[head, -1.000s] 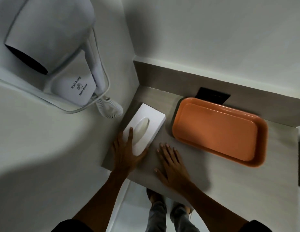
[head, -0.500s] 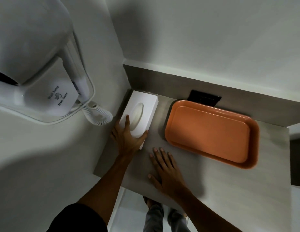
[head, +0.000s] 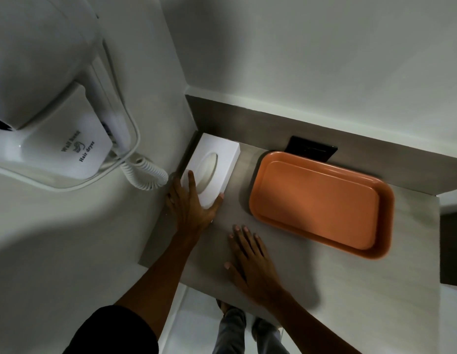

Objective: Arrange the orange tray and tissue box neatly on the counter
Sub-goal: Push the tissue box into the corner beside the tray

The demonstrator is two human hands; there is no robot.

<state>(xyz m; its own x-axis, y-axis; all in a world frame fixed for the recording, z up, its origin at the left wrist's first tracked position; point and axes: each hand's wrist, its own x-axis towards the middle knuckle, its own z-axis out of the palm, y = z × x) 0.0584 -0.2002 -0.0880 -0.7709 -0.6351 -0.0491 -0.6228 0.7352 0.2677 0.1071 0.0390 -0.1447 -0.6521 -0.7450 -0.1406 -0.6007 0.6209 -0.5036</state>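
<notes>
A white tissue box [head: 217, 159] with an oval slot lies in the counter's far left corner, its long side against the left wall. My left hand [head: 190, 205] grips its near end, with one finger on top and the thumb against the right side. The orange tray [head: 321, 203], with nothing in it, lies to the right of the box, close to the back wall and slightly skewed. My right hand [head: 250, 259] rests flat on the grey counter [head: 324, 272], fingers spread, holding nothing, in front of the gap between box and tray.
A white wall-mounted hair dryer [head: 53, 116] with a coiled cord [head: 145, 175] hangs on the left wall beside the box. A black wall plate [head: 311, 149] sits behind the tray. The counter's near edge runs below my hands; my feet show beneath it.
My left hand has pushed the tissue box away from me into the far left corner, straightening it along the wall. The tray and my right hand have stayed in place.
</notes>
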